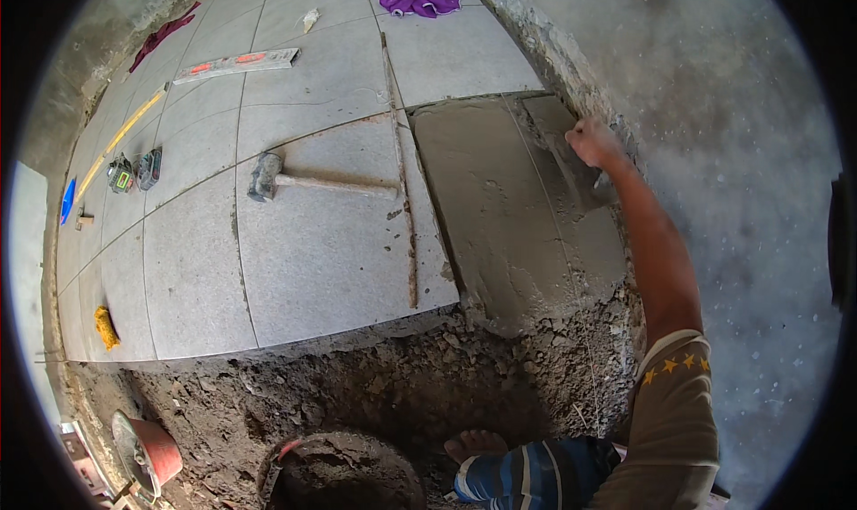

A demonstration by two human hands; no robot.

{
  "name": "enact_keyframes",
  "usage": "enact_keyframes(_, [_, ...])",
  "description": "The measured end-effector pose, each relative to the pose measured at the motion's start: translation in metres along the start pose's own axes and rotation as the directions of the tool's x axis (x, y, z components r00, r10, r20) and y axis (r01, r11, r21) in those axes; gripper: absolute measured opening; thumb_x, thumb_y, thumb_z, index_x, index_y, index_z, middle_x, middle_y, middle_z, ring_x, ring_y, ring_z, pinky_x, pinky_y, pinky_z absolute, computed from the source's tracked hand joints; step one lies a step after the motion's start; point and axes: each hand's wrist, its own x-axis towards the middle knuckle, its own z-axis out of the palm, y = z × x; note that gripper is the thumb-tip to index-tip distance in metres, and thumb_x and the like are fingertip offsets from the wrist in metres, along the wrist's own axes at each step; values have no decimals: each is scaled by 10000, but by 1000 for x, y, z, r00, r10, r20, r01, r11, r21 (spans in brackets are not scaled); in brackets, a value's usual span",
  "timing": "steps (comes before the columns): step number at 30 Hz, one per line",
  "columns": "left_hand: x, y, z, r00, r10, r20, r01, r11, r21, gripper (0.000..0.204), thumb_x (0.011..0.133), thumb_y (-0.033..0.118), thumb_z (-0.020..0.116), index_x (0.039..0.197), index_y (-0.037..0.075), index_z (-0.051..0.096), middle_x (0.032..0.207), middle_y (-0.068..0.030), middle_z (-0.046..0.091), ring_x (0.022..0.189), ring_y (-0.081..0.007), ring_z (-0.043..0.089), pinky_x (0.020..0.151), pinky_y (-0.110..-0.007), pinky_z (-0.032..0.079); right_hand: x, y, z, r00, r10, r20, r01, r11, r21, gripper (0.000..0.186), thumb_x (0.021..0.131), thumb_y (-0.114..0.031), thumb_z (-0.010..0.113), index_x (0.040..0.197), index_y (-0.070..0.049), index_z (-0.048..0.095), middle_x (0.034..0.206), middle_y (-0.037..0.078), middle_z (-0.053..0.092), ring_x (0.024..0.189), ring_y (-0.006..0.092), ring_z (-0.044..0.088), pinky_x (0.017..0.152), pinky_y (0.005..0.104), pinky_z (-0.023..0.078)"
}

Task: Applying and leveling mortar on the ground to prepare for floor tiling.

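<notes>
My right hand [593,142] is closed on a trowel, reaching across to the wall edge on the right. The trowel's mortar-smeared blade [562,160] lies flat on the wet grey mortar bed [478,188], and its handle is mostly hidden by my fingers. A thin string line runs over the bed, left of the blade. The bed fills a gap between the laid floor tiles [312,242] and the wall. My left hand is out of view.
On the tiles lie a mallet [264,178], a thin stick [399,153], a spirit level [237,65], a tape measure [120,174] and a purple cloth [416,0]. Rough soil [357,376] borders them in front. A large tub [415,483] and a red bucket [162,452] stand there.
</notes>
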Motion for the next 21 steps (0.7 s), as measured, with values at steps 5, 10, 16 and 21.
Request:
enact_keyframes(5, [4, 0, -2, 999, 25, 22, -25, 1000, 8, 585, 1026, 420, 527, 1416, -16, 496, 1497, -126, 366, 1345, -239, 419, 1095, -408, 406, -20, -17, 17, 907, 356, -226, -237, 873, 426, 410, 885, -341, 539, 1053, 0, 691, 1163, 272, 649, 1126, 431, 611, 977, 491, 490])
enact_keyframes(10, [6, -6, -8, 998, 34, 50, -35, 999, 11, 602, 1024, 434, 525, 1420, -17, 490, 1507, -129, 351, 1354, -243, 411, 1098, -409, 404, 9, -19, 23, 907, 378, -186, -290, 880, 377, 428, 890, -324, 517, 1098, 17, 672, 1228, 282, 619, 1174, 425, 591, 1010, 482, 478])
enact_keyframes(16, [6, -24, -26, 992, 87, 92, -91, 995, 38, 622, 1021, 450, 524, 1426, -20, 483, 1518, -133, 334, 1365, -247, 401, 1103, -410, 401, 33, 12, 64, 950, 253, -183, -209, 950, 231, 464, 891, -325, 505, 1141, 37, 649, 1227, 278, 624, 1173, 426, 594, 1019, 480, 475])
enact_keyframes(21, [5, -37, -42, 950, 226, 215, -248, 965, 81, 676, 1013, 501, 497, 1440, -22, 464, 1534, -141, 297, 1385, -257, 378, 1112, -415, 393, 19, 25, 55, 941, 270, -205, -226, 950, 215, 442, 898, -318, 493, 1085, 40, 672, 1170, 303, 632, 1129, 437, 607, 985, 486, 490])
